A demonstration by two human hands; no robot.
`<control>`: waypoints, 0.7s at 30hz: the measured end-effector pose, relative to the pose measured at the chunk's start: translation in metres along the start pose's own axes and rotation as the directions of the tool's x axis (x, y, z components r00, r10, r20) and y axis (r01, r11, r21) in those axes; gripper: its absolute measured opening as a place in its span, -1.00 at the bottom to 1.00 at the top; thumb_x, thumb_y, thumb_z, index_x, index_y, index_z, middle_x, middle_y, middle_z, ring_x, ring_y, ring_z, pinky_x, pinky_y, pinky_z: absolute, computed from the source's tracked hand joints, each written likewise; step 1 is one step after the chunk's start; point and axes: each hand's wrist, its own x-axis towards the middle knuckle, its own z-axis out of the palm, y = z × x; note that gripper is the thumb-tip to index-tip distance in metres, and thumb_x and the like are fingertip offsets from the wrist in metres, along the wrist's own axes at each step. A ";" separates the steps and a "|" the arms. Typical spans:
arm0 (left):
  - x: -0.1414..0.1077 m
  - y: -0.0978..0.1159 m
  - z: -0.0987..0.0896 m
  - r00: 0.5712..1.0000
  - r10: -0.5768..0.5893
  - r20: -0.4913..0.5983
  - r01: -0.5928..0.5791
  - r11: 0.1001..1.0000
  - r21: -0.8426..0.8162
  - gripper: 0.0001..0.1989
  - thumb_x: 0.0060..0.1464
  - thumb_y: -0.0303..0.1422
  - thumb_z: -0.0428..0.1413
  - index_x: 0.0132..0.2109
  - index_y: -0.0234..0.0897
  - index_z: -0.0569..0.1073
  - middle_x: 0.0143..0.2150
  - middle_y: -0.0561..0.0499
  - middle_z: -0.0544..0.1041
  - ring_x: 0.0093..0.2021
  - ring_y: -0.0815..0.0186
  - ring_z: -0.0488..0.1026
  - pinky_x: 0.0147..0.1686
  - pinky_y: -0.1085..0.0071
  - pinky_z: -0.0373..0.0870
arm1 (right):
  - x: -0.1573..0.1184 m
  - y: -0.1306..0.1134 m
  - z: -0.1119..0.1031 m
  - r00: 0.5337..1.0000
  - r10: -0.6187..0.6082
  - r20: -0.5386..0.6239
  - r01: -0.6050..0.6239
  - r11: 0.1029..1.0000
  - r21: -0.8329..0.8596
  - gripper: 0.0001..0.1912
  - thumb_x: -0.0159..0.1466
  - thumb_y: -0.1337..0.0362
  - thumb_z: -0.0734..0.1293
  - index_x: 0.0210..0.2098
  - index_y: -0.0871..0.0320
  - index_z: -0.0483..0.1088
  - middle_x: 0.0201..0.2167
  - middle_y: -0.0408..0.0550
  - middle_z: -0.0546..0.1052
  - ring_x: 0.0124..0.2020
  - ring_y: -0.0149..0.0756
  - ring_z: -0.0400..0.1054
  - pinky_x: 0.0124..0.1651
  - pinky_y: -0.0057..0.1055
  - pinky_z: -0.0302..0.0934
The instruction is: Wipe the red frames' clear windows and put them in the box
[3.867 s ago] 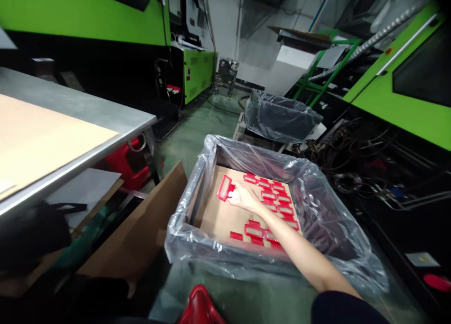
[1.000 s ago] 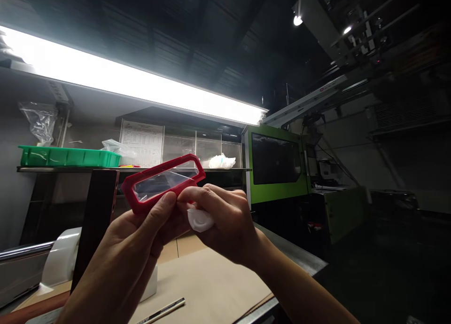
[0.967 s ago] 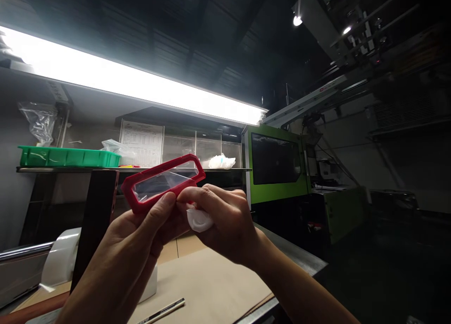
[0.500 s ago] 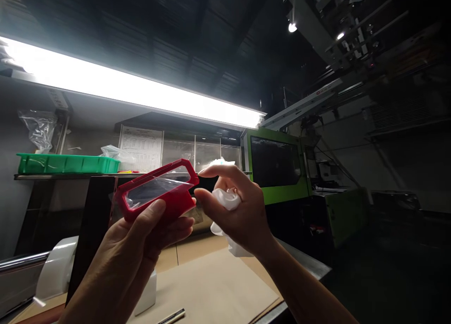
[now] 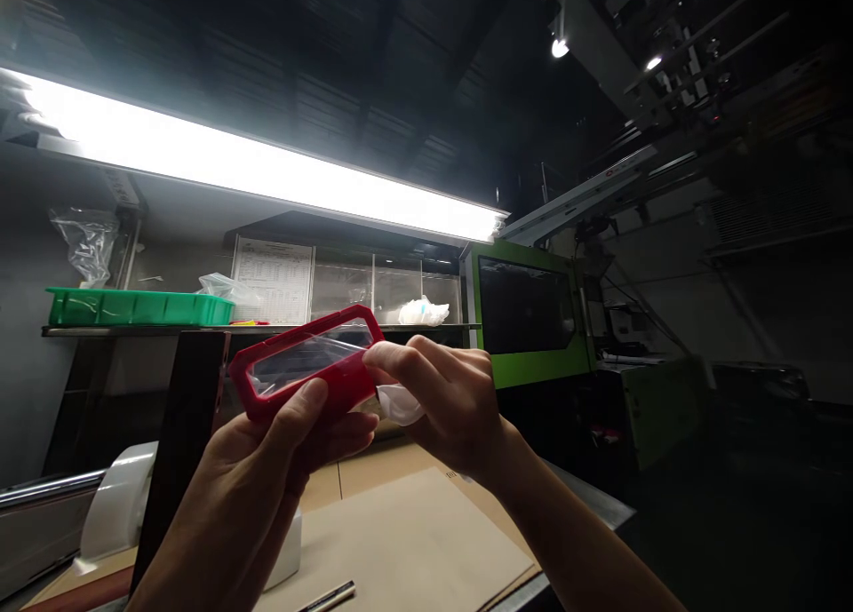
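My left hand (image 5: 293, 443) is closed round a red plastic frame (image 5: 303, 332) with a long clear window, thumb on its front face. The frame is held up in front of me, tilted with its right end higher. My right hand (image 5: 446, 399) is closed on a crumpled white cloth (image 5: 398, 404), part of which hangs below the fingers. The right index finger and thumb meet the frame's right end; whether they pinch it I cannot tell.
Beige cardboard (image 5: 413, 532) covers the bench, with a dark-and-light stick (image 5: 333, 596) on it. Behind are a green tray (image 5: 139, 307) on a shelf, a white crumpled bundle (image 5: 424, 311) and a green machine (image 5: 533, 314). A bright tube lamp (image 5: 267, 163) hangs overhead; a white roll (image 5: 120, 505) stands left.
My right hand has moved left, and its fingers have gone from apart near the frame to closed at its right end. The left hand still holds the frame.
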 end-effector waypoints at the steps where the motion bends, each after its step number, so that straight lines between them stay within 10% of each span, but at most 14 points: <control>1: 0.000 0.000 -0.001 1.000 -0.004 0.003 0.004 1.000 0.009 -0.67 -0.06 -0.17 0.25 -0.15 -0.21 0.57 -0.30 0.00 0.65 -0.39 0.28 0.58 -0.37 0.54 0.55 | 0.001 0.000 0.000 1.000 -0.008 -0.011 0.008 1.000 -0.013 -0.83 0.29 0.45 0.16 -0.24 0.16 0.36 -0.56 -0.24 0.43 -0.58 -0.54 0.27 -0.53 -0.55 0.12; 21: -0.003 -0.005 -0.008 0.993 -0.052 0.110 0.059 0.996 -0.064 -0.71 0.08 -0.23 0.14 -0.05 -0.15 0.54 -0.16 0.00 0.64 -0.10 0.22 0.53 -0.27 0.57 0.51 | -0.003 -0.011 0.006 0.990 0.032 0.136 -0.042 0.996 0.073 -0.86 0.29 0.37 0.15 -0.26 0.20 0.34 -0.55 -0.22 0.40 -0.57 -0.49 0.21 -0.47 -0.54 0.10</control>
